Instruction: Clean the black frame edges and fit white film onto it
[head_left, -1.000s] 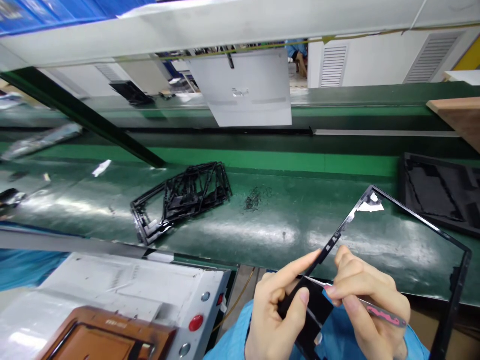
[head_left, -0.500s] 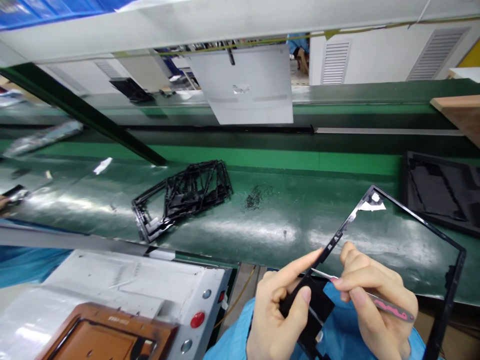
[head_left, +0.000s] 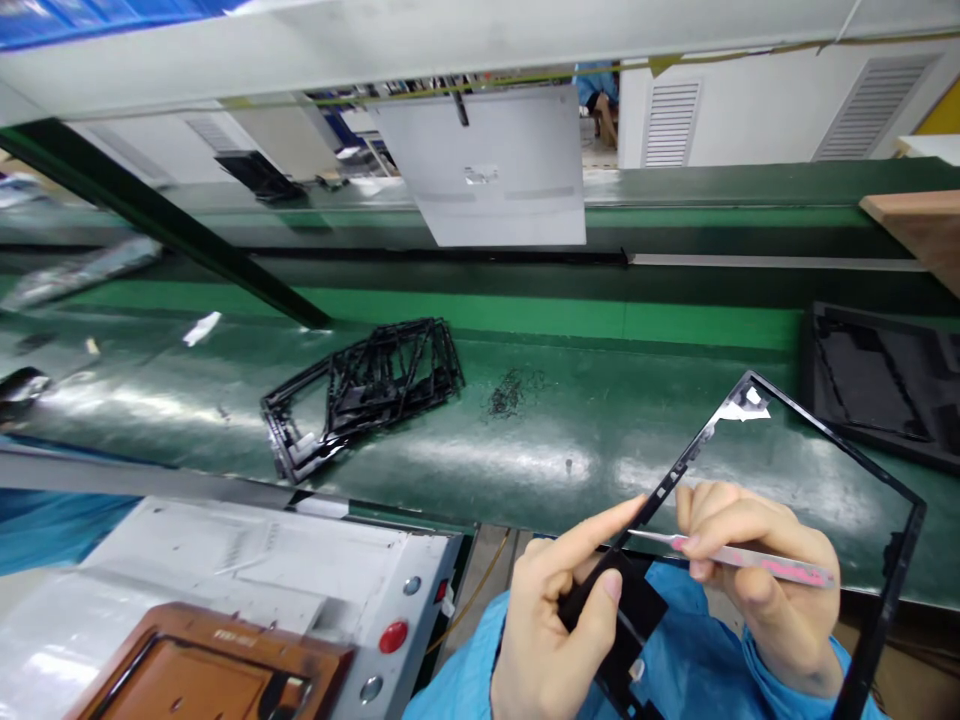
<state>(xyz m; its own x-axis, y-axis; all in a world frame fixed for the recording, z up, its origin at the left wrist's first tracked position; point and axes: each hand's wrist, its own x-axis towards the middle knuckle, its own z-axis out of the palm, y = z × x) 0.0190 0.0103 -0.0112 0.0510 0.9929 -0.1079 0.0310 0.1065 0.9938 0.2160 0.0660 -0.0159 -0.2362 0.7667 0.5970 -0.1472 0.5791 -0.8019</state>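
Note:
My left hand (head_left: 559, 610) grips one side of a thin black rectangular frame (head_left: 836, 433), its thumb and index finger on the rim. A strip of white film (head_left: 742, 408) clings to the frame's far corner. My right hand (head_left: 765, 565), inside the frame's outline, is closed around a pair of tweezers (head_left: 765, 562) with pink markings. The tweezers' tip meets the frame's inner edge near my left index finger. A black sheet (head_left: 637, 605) hangs by the rim below the tip; I cannot tell whether it is attached.
A heap of similar black frames (head_left: 367, 385) lies on the green bench (head_left: 525, 470), beside scattered black scraps (head_left: 514, 392). At right stands a black tray (head_left: 885, 385). A machine with a red button (head_left: 393, 637) and a brown fixture (head_left: 210, 665) occupies the lower left.
My right hand has turned, and the tweezers now lie flatter, their rear end higher. The black frame has shifted slightly; my left hand keeps its hold.

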